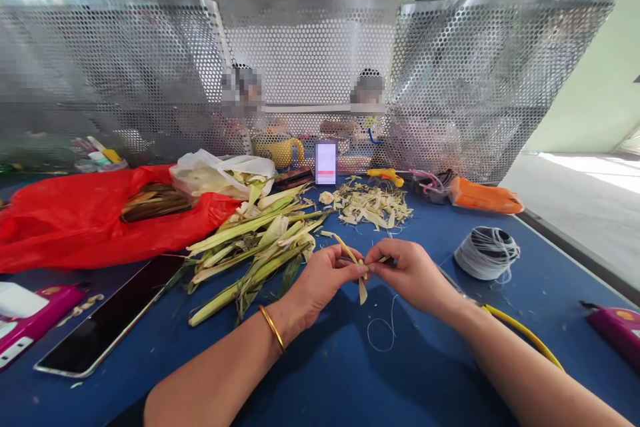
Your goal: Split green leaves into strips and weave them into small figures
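Note:
My left hand (323,278), with a gold bangle on its wrist, pinches a thin pale-green leaf strip (361,285) just above the blue table (325,373). My right hand (407,271) pinches the same strip from the other side, fingertips almost touching the left ones. A white thread (383,330) trails from the strip and curls on the table below my hands. Left of my hands lies a pile of long green and cream leaves (255,247).
A red plastic bag (75,220) and a clear bag (220,173) lie at back left. A phone (110,320) and a pink tool (30,327) rest at left. Leaf scraps (370,205), a thread spool (487,252), an orange knife (483,197), a perforated metal screen (310,60) with people behind.

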Demonstrator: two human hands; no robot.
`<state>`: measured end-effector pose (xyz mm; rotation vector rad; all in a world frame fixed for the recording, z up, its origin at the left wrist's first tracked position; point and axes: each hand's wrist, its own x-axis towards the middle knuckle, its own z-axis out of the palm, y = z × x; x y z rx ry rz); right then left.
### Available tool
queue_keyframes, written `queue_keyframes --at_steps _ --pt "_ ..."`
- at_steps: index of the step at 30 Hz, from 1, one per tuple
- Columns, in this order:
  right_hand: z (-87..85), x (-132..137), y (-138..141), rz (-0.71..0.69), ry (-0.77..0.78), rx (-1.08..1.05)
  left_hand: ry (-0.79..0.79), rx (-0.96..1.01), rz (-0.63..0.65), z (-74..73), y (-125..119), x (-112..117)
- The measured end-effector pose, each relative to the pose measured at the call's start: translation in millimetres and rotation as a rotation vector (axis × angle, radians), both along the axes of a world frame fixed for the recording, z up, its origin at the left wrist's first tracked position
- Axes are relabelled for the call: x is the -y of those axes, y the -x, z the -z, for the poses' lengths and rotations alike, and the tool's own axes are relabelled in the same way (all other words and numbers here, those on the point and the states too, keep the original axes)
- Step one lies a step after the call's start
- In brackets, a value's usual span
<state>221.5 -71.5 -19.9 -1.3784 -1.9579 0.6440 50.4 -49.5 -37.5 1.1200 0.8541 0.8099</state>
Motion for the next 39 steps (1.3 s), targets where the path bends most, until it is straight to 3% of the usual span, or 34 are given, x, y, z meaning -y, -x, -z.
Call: queue_keyframes --at_steps 5,9,15,25,34,37,39 --pt "-4.0 4.0 2.2 -0.028 -0.155 0.055 0.031 -0.029 0.07 -0.8 3.4 -2.9" --pt "-4.4 5.3 3.1 -0.055 -0.181 0.076 -0.026 -0.128 0.068 -1.9 6.4 -4.9" --pt "-1.2 2.3 2.2 -0.031 -0.215 0.044 -0.07 -0.126 0.127 -1.0 6.0 -5.5" --pt "2.9 2.4 3.0 -0.025 -0.166 -0.01 -0.105 -0.194 0.013 0.6 2.5 -3.9" --pt "-2.4 3.1 0.2 -0.063 -0.232 0.122 -0.113 -0.196 -0.024 0.6 0.3 -1.5" --pt "-6.9 -0.8 -8.7 0.002 -0.207 0.082 -0.103 -0.19 -0.047 0.5 2.3 -3.0" --pt "-11.0 -3.9 -18.4 0.116 -0.234 0.059 -0.079 -0.155 -0.069 1.3 3.8 -4.9"
